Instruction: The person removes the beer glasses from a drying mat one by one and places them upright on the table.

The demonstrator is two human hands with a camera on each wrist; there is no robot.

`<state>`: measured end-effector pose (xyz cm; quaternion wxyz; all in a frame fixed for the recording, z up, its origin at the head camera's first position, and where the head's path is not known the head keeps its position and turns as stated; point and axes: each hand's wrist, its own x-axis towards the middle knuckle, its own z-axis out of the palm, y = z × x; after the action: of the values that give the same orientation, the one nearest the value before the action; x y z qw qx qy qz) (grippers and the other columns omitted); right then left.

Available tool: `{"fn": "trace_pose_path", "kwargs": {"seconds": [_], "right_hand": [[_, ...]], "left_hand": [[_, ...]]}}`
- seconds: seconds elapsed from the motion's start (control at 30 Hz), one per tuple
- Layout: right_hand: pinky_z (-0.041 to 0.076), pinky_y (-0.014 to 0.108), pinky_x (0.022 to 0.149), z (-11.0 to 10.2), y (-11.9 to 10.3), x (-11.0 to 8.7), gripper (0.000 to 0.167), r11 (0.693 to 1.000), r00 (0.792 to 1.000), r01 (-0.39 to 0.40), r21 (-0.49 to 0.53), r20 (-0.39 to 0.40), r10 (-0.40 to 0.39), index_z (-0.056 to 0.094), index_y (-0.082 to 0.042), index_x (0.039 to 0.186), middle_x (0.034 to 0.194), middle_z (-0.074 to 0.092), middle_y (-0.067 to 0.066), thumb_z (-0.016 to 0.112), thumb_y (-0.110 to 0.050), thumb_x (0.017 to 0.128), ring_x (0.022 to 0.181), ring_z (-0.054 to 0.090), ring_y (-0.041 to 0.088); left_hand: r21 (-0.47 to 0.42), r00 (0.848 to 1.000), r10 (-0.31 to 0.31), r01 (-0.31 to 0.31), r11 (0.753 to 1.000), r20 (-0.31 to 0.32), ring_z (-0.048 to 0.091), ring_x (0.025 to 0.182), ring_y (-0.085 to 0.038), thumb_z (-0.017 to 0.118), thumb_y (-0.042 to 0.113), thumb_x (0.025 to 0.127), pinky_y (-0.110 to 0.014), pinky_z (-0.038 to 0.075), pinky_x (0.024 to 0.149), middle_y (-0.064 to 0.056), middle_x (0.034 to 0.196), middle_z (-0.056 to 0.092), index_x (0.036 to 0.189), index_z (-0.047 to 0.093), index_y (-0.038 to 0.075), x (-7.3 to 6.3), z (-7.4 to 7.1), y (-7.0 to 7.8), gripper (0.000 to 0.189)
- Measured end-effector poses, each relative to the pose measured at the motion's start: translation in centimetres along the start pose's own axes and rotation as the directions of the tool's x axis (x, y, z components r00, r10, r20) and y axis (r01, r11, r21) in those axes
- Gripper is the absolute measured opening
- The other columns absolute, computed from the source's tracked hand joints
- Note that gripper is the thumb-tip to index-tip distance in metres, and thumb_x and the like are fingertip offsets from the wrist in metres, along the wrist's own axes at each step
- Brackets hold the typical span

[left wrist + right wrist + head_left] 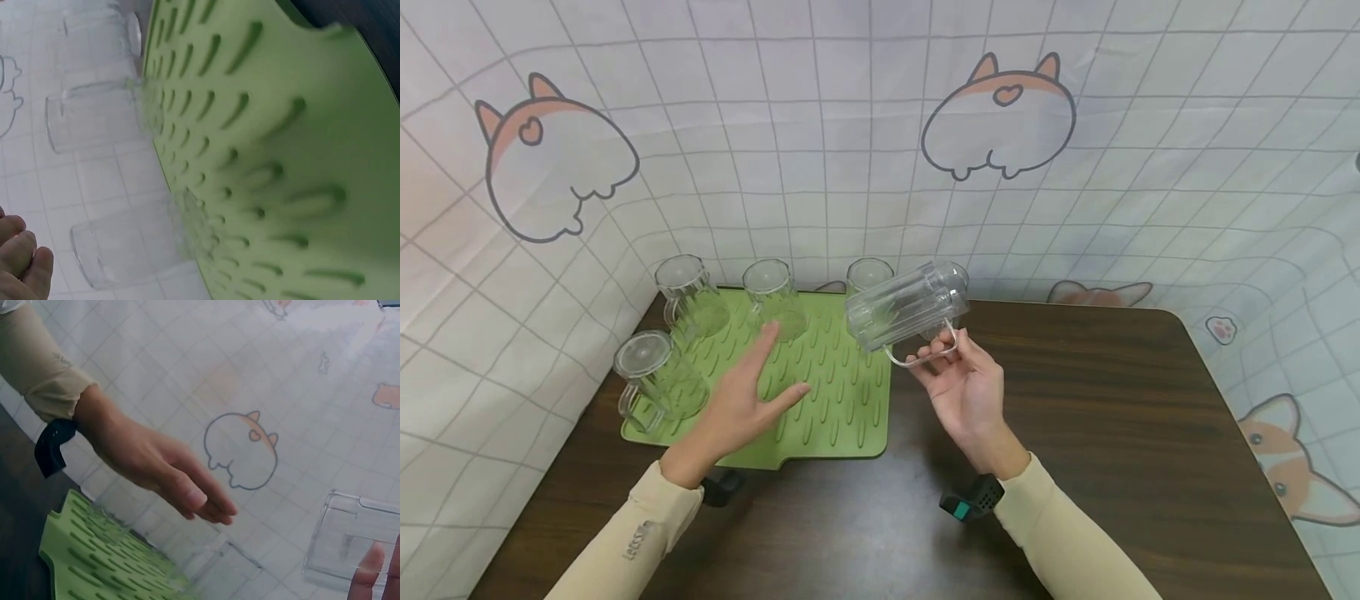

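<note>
Item, far left: front-left glass mug (662, 375), on the near left part of my ribbed green mat (835, 417), handle facing the mat's left edge; that outward turn probably keeps it easy to grip. Item: back-left glass mug (692, 300), behind it, handle also on the left. Item: my left hand (741, 404), above the mat, fingers extended, thumb spread well away, holding nothing; I judge it is kept free to steady or receive glass. Item: third glass mug (775, 300), at the mat's back edge, just beyond my left fingertips; the spacing seems meant to stop glass knocking glass. Item: fourth glass mug (868, 272), at the back, partly hidden behind the next piece. Item: held glass mug (910, 304), in the air over the mat's right edge, tipped nearly onto its side; which end is the mouth I cannot tell. Item: my right hand (966, 392), fingers curled closed about its handle, likely chosen so the smooth body needs no grip. Item, far right: dark wooden tabletop (1075, 400), carrying the mat.
</note>
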<state>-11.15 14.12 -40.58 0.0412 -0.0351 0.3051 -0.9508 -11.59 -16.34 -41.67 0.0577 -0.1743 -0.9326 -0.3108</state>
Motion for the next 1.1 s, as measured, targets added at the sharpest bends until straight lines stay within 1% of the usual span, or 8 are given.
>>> {"fn": "trace_pose_path", "kwargs": {"seconds": [0.17, 0.23, 0.43, 0.57, 0.7, 0.9, 1.0, 1.1], "right_hand": [[0.061, 0.035, 0.087, -0.1, -0.7, 0.1, 0.039, 0.998, 0.999, 0.044, -0.049, 0.017, -0.043, 0.064, -0.013, 0.088, 0.080, 0.065, -0.002, 0.036, -0.024, 0.114, 0.081, 0.068, 0.014], [0.061, 0.035, 0.088, -0.2, -1.0, 0.2, 0.038, 0.996, 0.998, 0.057, -0.072, 0.025, -0.056, 0.064, -0.013, 0.089, 0.081, 0.065, -0.001, 0.036, -0.024, 0.113, 0.081, 0.069, 0.013], [0.059, 0.035, 0.092, -0.5, -2.0, 0.5, 0.038, 0.988, 0.995, 0.093, -0.122, 0.040, -0.089, 0.063, -0.013, 0.090, 0.083, 0.069, -0.001, 0.035, -0.024, 0.114, 0.084, 0.070, 0.015], [0.058, 0.036, 0.095, -0.8, -2.8, 0.7, 0.037, 0.982, 0.993, 0.117, -0.150, 0.029, -0.114, 0.063, -0.012, 0.091, 0.084, 0.070, -0.001, 0.036, -0.025, 0.114, 0.085, 0.069, 0.017], [0.057, 0.036, 0.094, -1.0, -3.5, 1.0, 0.036, 0.975, 0.990, 0.142, -0.173, 0.021, -0.140, 0.063, -0.012, 0.091, 0.084, 0.069, 0.000, 0.038, -0.025, 0.113, 0.085, 0.070, 0.018], [0.058, 0.037, 0.092, -0.9, -4.4, 1.4, 0.034, 0.965, 0.985, 0.173, -0.196, 0.009, -0.174, 0.064, -0.010, 0.090, 0.082, 0.071, 0.001, 0.043, -0.024, 0.112, 0.085, 0.071, 0.020], [0.058, 0.036, 0.092, -0.9, -4.9, 1.5, 0.032, 0.960, 0.983, 0.183, -0.210, 0.006, -0.186, 0.064, -0.009, 0.090, 0.083, 0.071, 0.003, 0.045, -0.025, 0.112, 0.085, 0.072, 0.020], [0.058, 0.036, 0.093, -0.9, -5.3, 1.6, 0.031, 0.954, 0.980, 0.195, -0.229, 0.003, -0.199, 0.063, -0.009, 0.091, 0.083, 0.071, 0.003, 0.046, -0.026, 0.111, 0.086, 0.072, 0.020]], "left_hand": [[0.089, 1.000, 0.010, -0.009, 0.996, -0.015, 0.025, 0.159, -0.043, 0.070, 0.051, 0.096, -0.066, 0.027, 0.125, -0.019, 0.173, 0.019, 0.168, 0.013, 0.013, -0.2, -1.0, -0.7, 0.100], [0.121, 0.999, 0.024, -0.021, 0.992, -0.027, 0.026, 0.158, -0.045, 0.071, 0.050, 0.096, -0.067, 0.028, 0.124, -0.021, 0.172, 0.021, 0.168, 0.014, 0.010, -0.4, -1.5, -1.0, 0.100], [0.225, 0.994, 0.072, -0.052, 0.973, -0.083, 0.028, 0.156, -0.048, 0.075, 0.046, 0.093, -0.068, 0.031, 0.122, -0.026, 0.169, 0.026, 0.166, 0.019, 0.003, -1.1, -3.1, -2.0, 0.101], [0.278, 0.989, 0.094, -0.059, 0.959, -0.112, 0.030, 0.155, -0.049, 0.076, 0.045, 0.092, -0.067, 0.032, 0.121, -0.029, 0.167, 0.029, 0.164, 0.021, -0.001, -1.4, -4.1, -2.7, 0.101], [0.310, 0.985, 0.097, -0.049, 0.949, -0.141, 0.031, 0.154, -0.050, 0.078, 0.045, 0.091, -0.067, 0.032, 0.121, -0.032, 0.165, 0.032, 0.162, 0.024, -0.004, -1.9, -5.2, -3.1, 0.102], [0.337, 0.981, 0.080, -0.016, 0.941, -0.178, 0.031, 0.154, -0.050, 0.079, 0.045, 0.089, -0.067, 0.031, 0.122, -0.034, 0.163, 0.034, 0.162, 0.024, -0.004, -2.6, -6.8, -3.6, 0.104], [0.350, 0.978, 0.075, -0.003, 0.937, -0.193, 0.031, 0.154, -0.051, 0.081, 0.045, 0.087, -0.065, 0.028, 0.125, -0.035, 0.162, 0.034, 0.162, 0.024, -0.005, -3.0, -7.3, -4.0, 0.106], [0.354, 0.979, 0.052, 0.022, 0.935, -0.197, 0.029, 0.155, -0.052, 0.081, 0.047, 0.087, -0.063, 0.023, 0.129, -0.037, 0.162, 0.032, 0.162, 0.023, -0.007, -3.3, -7.8, -4.4, 0.108]]}}
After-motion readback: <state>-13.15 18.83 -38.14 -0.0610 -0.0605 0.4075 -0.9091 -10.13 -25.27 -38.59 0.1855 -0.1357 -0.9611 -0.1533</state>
